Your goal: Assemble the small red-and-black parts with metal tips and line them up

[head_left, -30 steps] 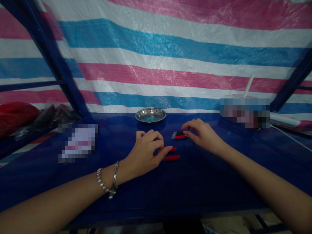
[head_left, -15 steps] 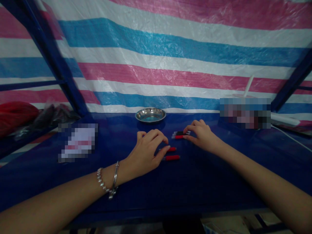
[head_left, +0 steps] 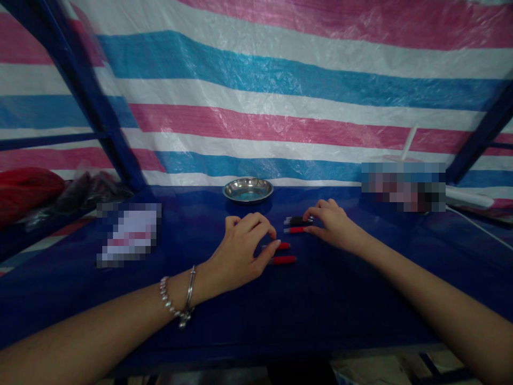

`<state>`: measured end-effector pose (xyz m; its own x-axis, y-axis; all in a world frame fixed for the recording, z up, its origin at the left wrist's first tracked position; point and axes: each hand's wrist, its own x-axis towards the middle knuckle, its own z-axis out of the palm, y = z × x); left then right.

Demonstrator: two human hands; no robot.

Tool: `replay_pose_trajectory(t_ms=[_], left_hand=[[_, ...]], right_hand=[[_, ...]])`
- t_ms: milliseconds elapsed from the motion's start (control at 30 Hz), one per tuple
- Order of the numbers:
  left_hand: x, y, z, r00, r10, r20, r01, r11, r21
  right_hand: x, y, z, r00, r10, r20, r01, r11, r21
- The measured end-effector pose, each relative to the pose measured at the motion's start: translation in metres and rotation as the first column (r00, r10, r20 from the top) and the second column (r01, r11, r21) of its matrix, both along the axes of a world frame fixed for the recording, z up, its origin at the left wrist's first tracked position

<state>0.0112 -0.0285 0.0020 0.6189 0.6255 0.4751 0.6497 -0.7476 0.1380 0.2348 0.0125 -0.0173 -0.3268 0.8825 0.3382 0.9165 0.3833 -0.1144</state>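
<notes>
Across the blue tabletop [head_left: 352, 299] in the head view, the upper red pen [head_left: 296, 230], right of centre, now lies apart from the black pens [head_left: 295, 220]. The right hand [head_left: 331, 223] arches half open, thumb at that pen, gripping nothing clearly. The left hand [head_left: 242, 247] curls over two lower red pens [head_left: 284, 260]; its hold cannot be told.

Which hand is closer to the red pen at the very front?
Left. The left hand is close beside the front red pen; the right hand is farther back, to the right.
</notes>
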Motion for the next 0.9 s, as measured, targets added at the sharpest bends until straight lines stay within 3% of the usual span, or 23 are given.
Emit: replay_pose_trajectory(t_ms=[400, 667, 900], left_hand=[[-0.001, 0.001, -0.004, 1.000, 0.019, 0.003, -0.019, 0.999, 0.041], [-0.002, 0.008, -0.007, 0.989, 0.143, -0.026, -0.143, 0.989, 0.027], [-0.003, 0.010, -0.010, 0.991, 0.117, -0.070, -0.116, 0.993, 0.011]], right_hand=[[0.003, 0.000, -0.003, 0.996, 0.075, 0.047, -0.075, 0.997, -0.002], [-0.011, -0.013, 0.010, 0.962, 0.260, -0.083, -0.258, 0.966, 0.032], [-0.015, -0.019, 0.012, 0.921, 0.346, -0.176, -0.347, 0.938, 0.030]])
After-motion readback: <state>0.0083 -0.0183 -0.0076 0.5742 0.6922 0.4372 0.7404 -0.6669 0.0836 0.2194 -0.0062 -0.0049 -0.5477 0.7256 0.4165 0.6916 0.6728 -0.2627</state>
